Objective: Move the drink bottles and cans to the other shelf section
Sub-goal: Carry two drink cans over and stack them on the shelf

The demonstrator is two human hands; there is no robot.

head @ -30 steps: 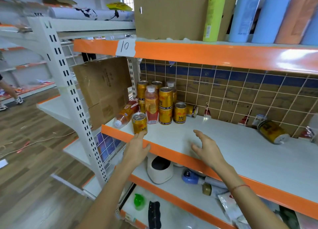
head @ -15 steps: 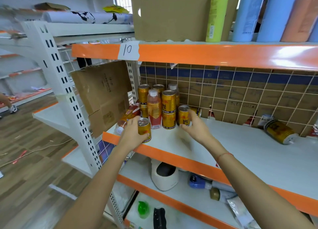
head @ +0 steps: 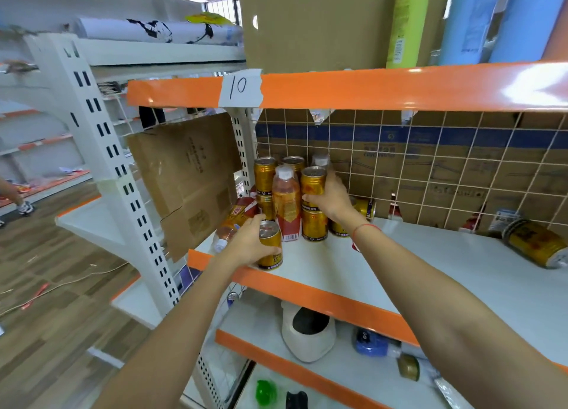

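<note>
A person's left hand (head: 246,245) wraps its fingers around a gold can (head: 270,245) standing at the front edge of the white shelf (head: 399,264). The right hand (head: 330,198) grips the top can (head: 313,182) of a stacked pair at the shelf's back left corner, beside an upright orange drink bottle (head: 286,207). Another can (head: 536,243) lies toppled at the shelf's far right.

We see a gold metal drink can (head: 270,245) upright at the white shelf's (head: 399,273) front edge. Behind it an orange-red plastic bottle with a white cap (head: 286,204) stands beside a stacked pair of gold cans (head: 313,205). More gold cans (head: 264,175) cluster behind. A clear bottle (head: 233,224) lies tipped at left; one gold can (head: 536,244) lies sideways far right.
</note>
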